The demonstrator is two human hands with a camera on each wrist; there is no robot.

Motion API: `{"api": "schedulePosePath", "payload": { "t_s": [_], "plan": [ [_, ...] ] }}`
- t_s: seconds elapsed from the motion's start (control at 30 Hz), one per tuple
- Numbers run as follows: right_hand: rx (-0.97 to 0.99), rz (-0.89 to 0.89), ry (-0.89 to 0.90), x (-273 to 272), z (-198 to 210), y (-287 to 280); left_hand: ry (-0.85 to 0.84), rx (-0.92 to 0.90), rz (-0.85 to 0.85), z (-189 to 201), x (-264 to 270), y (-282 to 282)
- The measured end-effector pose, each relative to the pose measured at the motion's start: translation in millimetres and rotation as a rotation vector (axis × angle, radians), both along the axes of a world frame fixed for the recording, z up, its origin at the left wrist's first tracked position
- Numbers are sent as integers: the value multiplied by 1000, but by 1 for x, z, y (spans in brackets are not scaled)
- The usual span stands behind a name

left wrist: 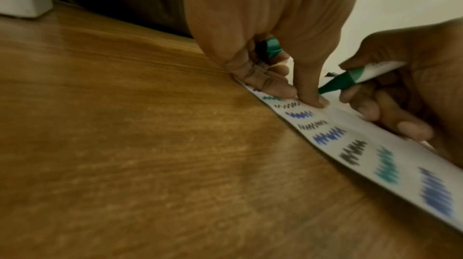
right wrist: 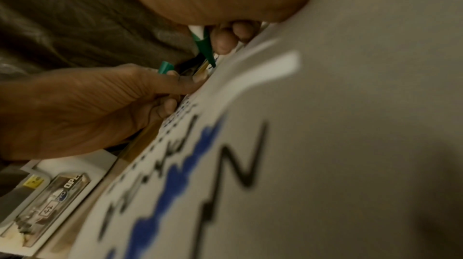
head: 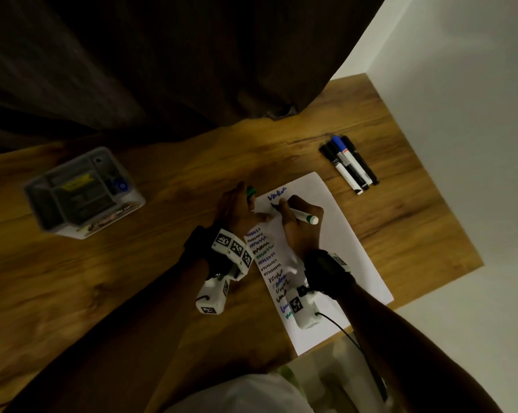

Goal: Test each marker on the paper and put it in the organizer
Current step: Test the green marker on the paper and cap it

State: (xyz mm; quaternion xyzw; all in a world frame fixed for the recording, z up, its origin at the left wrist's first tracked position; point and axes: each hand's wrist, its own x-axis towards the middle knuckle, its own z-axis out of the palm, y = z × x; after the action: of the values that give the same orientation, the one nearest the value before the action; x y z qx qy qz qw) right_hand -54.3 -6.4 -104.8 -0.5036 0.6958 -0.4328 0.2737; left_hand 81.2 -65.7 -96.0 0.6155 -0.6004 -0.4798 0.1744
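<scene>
Green marker: centre of the frame, uncapped, tip on the white paper under a blue scribble.
Right hand: grip closed round the marker barrel, writing pose.
Left hand: fingertips press the paper's left edge; curled fingers hold the green cap.
Organizer: left of frame on the wooden bench, a blue-capped marker inside.
Spare markers: upper right, lying side by side.

black wrist straps, white tagged camera mounts
</scene>
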Motion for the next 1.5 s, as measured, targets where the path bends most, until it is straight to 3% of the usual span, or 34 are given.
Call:
{"api": "schedulePosePath", "payload": {
  "t_s": [0.83, 1.07, 1.3, 1.5],
  "plan": [
    [62, -141, -40, -2, -4, 1, -22, -18, -14, 2, 3, -2],
    [133, -208, -129, -3, -6, 2, -43, -39, -38, 0, 5, 0],
    [59, -132, 20, -8, 5, 0, -23, -69, -52, 1, 6, -1],
    [55, -120, 0, -7, 2, -2, -27, -66, -56, -1, 7, -1]
  ]
}}
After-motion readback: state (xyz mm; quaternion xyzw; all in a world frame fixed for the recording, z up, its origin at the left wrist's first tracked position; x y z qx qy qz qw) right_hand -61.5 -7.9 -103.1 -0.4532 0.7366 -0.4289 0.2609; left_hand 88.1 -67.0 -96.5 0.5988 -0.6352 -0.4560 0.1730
